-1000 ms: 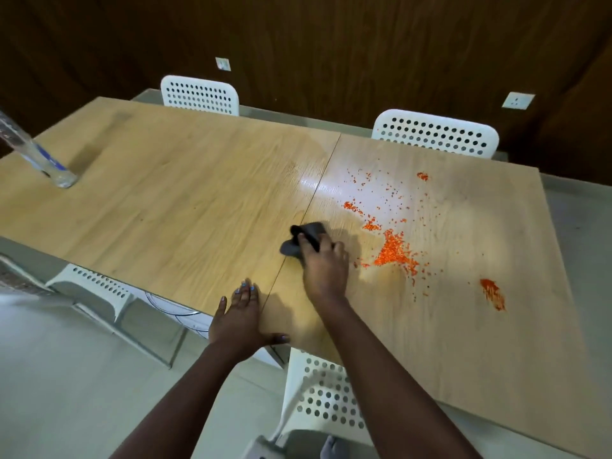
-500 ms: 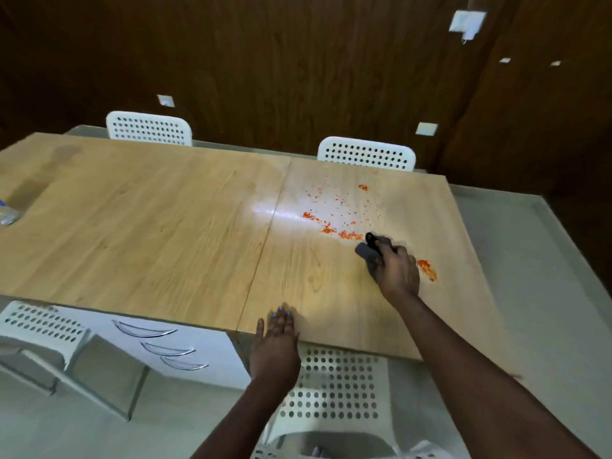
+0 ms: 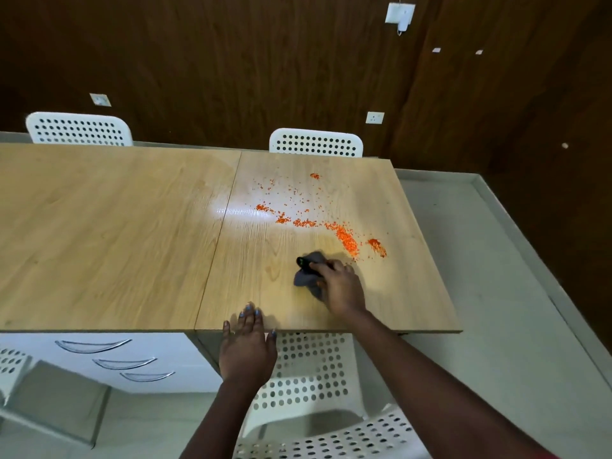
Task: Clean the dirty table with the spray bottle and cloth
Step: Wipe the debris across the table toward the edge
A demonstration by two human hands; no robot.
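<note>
Right hand [image 3: 341,286] curled over cloth [image 3: 306,271]

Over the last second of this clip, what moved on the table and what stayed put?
The right hand swept the grey cloth rightward through the orange crumbs, then drew it back toward the near edge; the crumbs now lie in a band beyond it. The view swung right, so the bottle left the frame. The left hand stayed flat on the table edge, and the red smear remains.
</note>
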